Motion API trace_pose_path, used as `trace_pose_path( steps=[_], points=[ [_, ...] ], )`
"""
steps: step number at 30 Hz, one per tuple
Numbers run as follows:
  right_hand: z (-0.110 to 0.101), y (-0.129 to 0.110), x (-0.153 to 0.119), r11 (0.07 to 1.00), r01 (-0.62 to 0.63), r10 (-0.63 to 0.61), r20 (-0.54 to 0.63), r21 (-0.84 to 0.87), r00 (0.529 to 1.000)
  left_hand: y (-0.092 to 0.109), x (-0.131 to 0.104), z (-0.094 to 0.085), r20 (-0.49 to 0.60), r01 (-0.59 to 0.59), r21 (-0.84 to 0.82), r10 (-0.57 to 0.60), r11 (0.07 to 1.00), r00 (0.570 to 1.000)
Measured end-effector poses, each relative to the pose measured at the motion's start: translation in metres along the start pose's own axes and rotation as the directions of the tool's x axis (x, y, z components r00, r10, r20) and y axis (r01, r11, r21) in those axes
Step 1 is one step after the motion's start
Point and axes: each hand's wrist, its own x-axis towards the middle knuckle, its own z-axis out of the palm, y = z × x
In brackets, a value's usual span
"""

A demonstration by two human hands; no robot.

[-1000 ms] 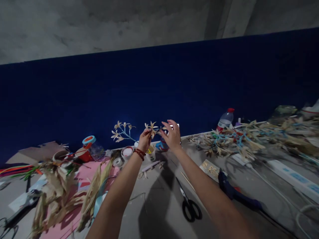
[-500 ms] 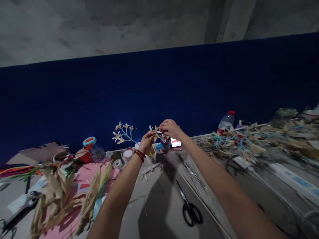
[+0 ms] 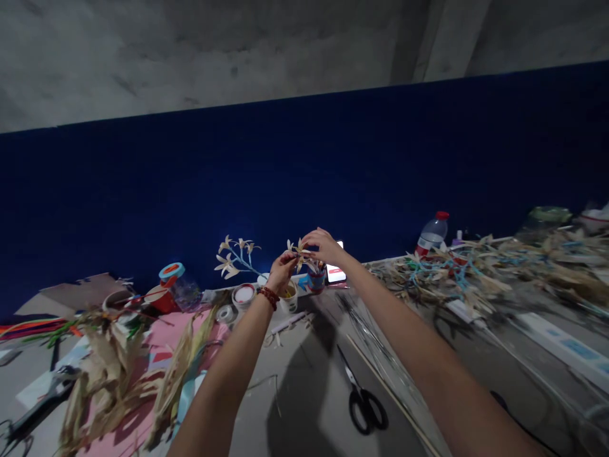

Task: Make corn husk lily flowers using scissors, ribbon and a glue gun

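Note:
Near the middle of the view, my left hand [image 3: 281, 270], with a beaded bracelet at the wrist, is closed on a pale flower cluster [image 3: 299, 249]. My right hand [image 3: 323, 246] reaches in from the right, its bent fingers touching the petals of the same cluster. Its fingertips are partly hidden among the petals. To the left, a flower branch [image 3: 242, 254] with a blue-wrapped stem leans up out of a white cup [image 3: 289, 299]. Behind my hands are a red and blue pot [image 3: 316, 280] and a lit phone [image 3: 335, 270].
Black-handled scissors [image 3: 364, 403] and thin wires [image 3: 375, 349] lie on the grey table [image 3: 257, 412]. At left are dried husks [image 3: 109, 374] on pink paper and a blue-lidded jar [image 3: 178, 282]. At right are a bottle [image 3: 432, 235], more flower branches [image 3: 457, 266] and a power strip [image 3: 566, 346].
Both hands stay at the flower cluster with small finger movements. The cluster has shifted slightly to the right.

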Motion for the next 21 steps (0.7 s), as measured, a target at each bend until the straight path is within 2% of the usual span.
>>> trace_pose_path(
  steps=[10,21],
  points=[
    [0.012,0.004,0.000,0.976,-0.204,0.205,-0.008,0.082,0.979,0.001,-0.006,0.004,0.010,-0.067,0.035,0.066,0.997,0.998],
    [0.011,0.000,-0.001,0.964,-0.257,0.261,-0.044,0.069,0.964,0.001,-0.008,0.005,-0.021,-0.130,-0.021,0.129,0.991,0.991]
  ],
)
